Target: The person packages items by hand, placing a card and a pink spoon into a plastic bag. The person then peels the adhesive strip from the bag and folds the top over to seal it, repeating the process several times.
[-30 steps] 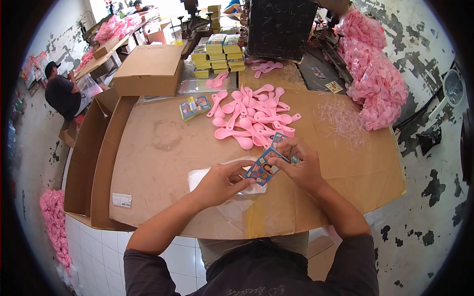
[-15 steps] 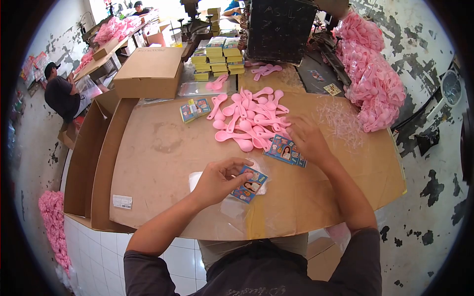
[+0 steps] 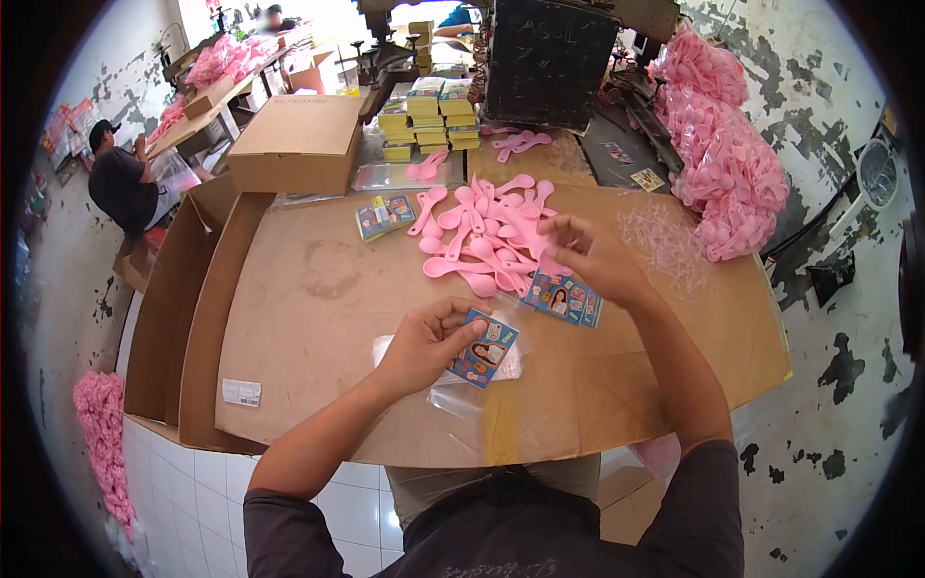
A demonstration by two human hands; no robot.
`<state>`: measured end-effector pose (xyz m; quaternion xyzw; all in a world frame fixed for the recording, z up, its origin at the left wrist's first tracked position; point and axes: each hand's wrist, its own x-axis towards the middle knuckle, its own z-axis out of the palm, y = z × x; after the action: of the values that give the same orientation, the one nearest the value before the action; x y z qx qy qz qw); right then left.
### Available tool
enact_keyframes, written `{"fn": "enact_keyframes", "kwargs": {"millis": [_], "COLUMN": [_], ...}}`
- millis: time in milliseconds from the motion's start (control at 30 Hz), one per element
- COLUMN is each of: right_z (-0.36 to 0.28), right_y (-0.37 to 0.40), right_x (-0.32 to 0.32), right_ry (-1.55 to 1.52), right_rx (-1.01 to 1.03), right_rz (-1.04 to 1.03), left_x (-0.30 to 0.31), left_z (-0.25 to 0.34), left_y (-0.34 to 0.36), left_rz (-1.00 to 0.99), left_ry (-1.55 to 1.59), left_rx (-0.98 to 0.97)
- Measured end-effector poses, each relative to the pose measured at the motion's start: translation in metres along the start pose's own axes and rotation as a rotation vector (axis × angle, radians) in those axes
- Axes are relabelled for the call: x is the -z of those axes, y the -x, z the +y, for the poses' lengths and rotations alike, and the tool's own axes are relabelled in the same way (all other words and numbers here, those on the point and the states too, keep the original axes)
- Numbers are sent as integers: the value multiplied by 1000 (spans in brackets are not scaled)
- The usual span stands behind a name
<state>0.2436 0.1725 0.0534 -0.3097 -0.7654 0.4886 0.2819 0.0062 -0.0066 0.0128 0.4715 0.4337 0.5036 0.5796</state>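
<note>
My left hand (image 3: 424,345) holds a small printed card (image 3: 485,348) just above a clear plastic bag (image 3: 453,380) lying on the brown cardboard worktop (image 3: 318,318). My right hand (image 3: 590,256) reaches into the near right edge of a heap of pink plastic spoons (image 3: 487,236), fingers pinched on one spoon. A short stack of the same printed cards (image 3: 565,298) lies just below that hand.
Another small card stack (image 3: 384,214) lies left of the spoons. A closed carton (image 3: 299,143) and yellow booklet stacks (image 3: 429,114) stand at the back, with a dark machine (image 3: 547,58). Bagged pink spoons (image 3: 727,154) pile at the right. A person (image 3: 120,183) sits far left.
My hands have split apart. The right hand left the card stack on the worktop and went up to the spoon heap. The left hand kept one card over the plastic bag.
</note>
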Motion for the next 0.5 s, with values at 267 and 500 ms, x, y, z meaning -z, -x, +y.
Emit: {"fn": "enact_keyframes", "kwargs": {"millis": [267, 500], "right_z": [-16, -2], "right_y": [45, 41], "right_x": [-56, -62], "right_ry": [-166, -110], "right_rx": [101, 74], "right_rz": [-205, -178], "left_x": [-9, -5], "left_z": [-5, -6], "left_y": [4, 4], "left_rz": [-16, -54], "left_ry": [-71, -225], "left_rx": [-64, -90]}}
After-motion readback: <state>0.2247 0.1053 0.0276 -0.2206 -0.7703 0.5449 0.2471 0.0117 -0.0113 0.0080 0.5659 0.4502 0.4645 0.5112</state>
